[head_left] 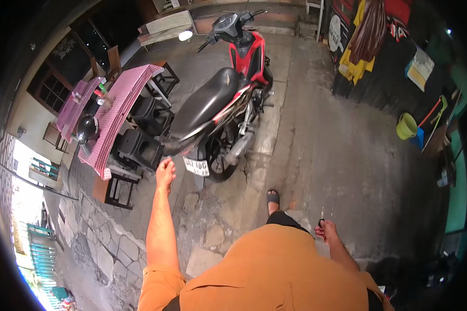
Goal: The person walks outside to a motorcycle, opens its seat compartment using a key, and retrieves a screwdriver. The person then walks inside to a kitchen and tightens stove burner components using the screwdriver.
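Observation:
My left hand point(165, 172) is stretched forward near the rear of a red and black motorbike point(207, 103), just left of its number plate point(196, 166). Its fingers are curled together, and what they hold, if anything, is too small to name. Low on the right, my right hand point(327, 231) has its fingers closed around the dark handle of a small key point(322, 215), whose metal part points up. One sandalled foot point(273, 199) shows between my hands.
Left of the motorbike are a table with a checked cloth point(118, 106), black stools point(140, 147), a helmet point(87, 127) and a wooden bench point(114, 189). At the right stand a green bucket point(406, 126) and a blue dustpan point(418, 139). A yellow cloth point(354, 67) hangs behind.

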Motion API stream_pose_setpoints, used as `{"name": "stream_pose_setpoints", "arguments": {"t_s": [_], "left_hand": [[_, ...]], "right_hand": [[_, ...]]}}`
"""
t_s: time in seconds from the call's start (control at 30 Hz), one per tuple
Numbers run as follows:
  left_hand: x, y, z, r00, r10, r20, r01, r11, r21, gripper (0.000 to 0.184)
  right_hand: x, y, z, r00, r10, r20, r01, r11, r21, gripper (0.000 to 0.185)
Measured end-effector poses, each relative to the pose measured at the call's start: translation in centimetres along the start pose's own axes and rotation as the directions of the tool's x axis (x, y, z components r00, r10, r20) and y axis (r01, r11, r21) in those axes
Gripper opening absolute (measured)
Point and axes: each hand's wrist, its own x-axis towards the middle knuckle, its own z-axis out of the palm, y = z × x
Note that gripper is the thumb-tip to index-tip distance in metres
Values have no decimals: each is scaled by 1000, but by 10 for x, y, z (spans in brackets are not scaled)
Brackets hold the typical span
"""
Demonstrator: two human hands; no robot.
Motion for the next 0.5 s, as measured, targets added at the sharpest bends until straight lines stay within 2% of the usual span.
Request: {"name": "stream_pose_setpoints", "arguments": {"t_s": [0.1,0.2,0.27,0.37,0.43,0.5], "left_hand": [[72,36,56,999,42,-31,-47,986,-158,44],[124,40,86,995,-81,-49,59,934,-353,52],[145,29,95,987,-132,-91,90,926,-366,53],[185,12,95,965,-190,-182,103,908,-406,59],[214,-2,102,932,-215,-292,127,948,-291,63],[232,14,119,905,-266,-331,197,954,-227,63]], "right_hand": [[74,-89,29,999,12,30,-11,1000,-24,10],[126,-207,74,991,-66,119,73,996,-57,16],[136,-299,112,942,-199,271,209,978,-8,15],[161,-439,173,867,-337,368,349,937,35,16],[191,-525,209,836,-385,391,386,919,80,16],[220,-592,241,784,-474,401,405,880,250,16]]}}
